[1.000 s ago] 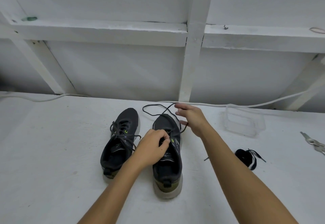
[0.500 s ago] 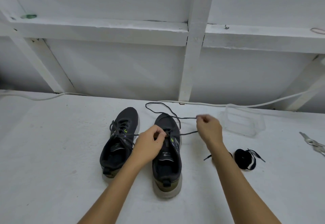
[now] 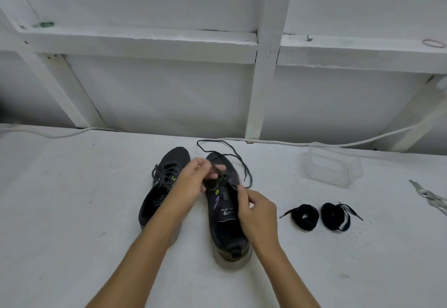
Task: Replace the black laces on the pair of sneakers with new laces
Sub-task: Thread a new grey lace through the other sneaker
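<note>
Two dark sneakers stand side by side at the centre of the frame on a white table (image 3: 72, 211), their long axes running up and down the picture with toes toward the wall at the top and heels toward the lower edge. The left sneaker (image 3: 162, 186) tilts slightly rightward at the toe and keeps its lace (image 3: 167, 174) threaded. The right sneaker (image 3: 225, 213) is partly unlaced: its black lace (image 3: 232, 155) loops loosely over the toe and onto the table above and right of the shoe.

The left hand (image 3: 193, 184) hovers over the right sneaker's eyelets, fingers curled and pinching a strand of that lace. The right hand (image 3: 257, 213) sits lower and to the right, over the tongue, thumb and forefinger pinching the same lace just beside the shoe's right edge. The strand runs diagonally between the two grips (exactly where it leaves the eyelets is hidden by the fingers).

To the right lie two coiled new laces (image 3: 304, 215) (image 3: 335, 215), near each other. Above them stands a clear plastic container (image 3: 333, 165), hard to make out against the white. Metal scissors (image 3: 430, 196) are cut off at the right edge.
</note>
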Motion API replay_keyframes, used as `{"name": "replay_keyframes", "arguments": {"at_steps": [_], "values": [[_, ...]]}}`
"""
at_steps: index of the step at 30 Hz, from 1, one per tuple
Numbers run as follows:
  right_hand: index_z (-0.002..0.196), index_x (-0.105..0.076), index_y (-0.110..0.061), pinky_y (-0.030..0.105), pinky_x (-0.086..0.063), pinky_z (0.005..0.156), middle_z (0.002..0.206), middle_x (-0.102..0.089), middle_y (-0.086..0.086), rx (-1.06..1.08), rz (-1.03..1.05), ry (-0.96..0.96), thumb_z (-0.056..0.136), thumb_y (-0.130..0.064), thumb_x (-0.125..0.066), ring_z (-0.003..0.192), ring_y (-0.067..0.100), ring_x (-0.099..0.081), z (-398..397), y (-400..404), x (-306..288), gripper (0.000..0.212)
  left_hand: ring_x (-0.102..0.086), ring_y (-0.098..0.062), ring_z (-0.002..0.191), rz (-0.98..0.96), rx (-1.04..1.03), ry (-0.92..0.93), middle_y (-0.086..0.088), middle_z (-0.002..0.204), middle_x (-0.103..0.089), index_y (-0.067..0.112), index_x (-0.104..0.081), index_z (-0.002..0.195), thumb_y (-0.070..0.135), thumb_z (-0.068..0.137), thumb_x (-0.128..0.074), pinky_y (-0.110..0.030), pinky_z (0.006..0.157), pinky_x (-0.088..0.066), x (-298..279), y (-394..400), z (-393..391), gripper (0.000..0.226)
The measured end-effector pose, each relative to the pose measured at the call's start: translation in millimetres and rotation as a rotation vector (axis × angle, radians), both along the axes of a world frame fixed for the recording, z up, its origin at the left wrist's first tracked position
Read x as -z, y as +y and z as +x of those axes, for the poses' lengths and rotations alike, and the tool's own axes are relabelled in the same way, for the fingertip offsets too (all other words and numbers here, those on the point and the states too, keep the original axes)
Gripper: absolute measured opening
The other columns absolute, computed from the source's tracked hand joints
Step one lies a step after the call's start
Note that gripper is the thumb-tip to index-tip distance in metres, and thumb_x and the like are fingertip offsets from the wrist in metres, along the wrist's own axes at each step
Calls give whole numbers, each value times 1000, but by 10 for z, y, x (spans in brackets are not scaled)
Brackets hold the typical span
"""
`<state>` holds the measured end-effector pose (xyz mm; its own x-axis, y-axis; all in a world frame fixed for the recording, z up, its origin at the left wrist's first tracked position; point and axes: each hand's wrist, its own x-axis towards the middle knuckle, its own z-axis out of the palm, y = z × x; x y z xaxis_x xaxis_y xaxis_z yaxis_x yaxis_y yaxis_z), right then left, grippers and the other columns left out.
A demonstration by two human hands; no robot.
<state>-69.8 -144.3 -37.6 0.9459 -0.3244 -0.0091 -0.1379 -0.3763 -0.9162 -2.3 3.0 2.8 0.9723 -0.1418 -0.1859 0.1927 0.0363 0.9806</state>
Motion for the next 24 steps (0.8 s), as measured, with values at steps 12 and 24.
{"name": "replay_keyframes", "arguments": {"at_steps": [12,24], "values": [[104,-79,-28,0,-39,73,93,-72,-22,-29,0,33,99,-33,-61,92,-16,-59,5,19,50,19,-50,-4,58,1015,249,-353,9,60,-55,22,-74,87,35,90,-69,-13,56,-34,-61,143,76,15],[59,-47,-9,27,-27,49,49,-40,-2,74,-97,12,102,-32,-53,48,12,-31,50,81,114,49,-56,-13,53,-12,-84,84,-4,65,-48,12,-46,72,22,99,-44,-33,69,-56,-285,297,-18,29]]}}
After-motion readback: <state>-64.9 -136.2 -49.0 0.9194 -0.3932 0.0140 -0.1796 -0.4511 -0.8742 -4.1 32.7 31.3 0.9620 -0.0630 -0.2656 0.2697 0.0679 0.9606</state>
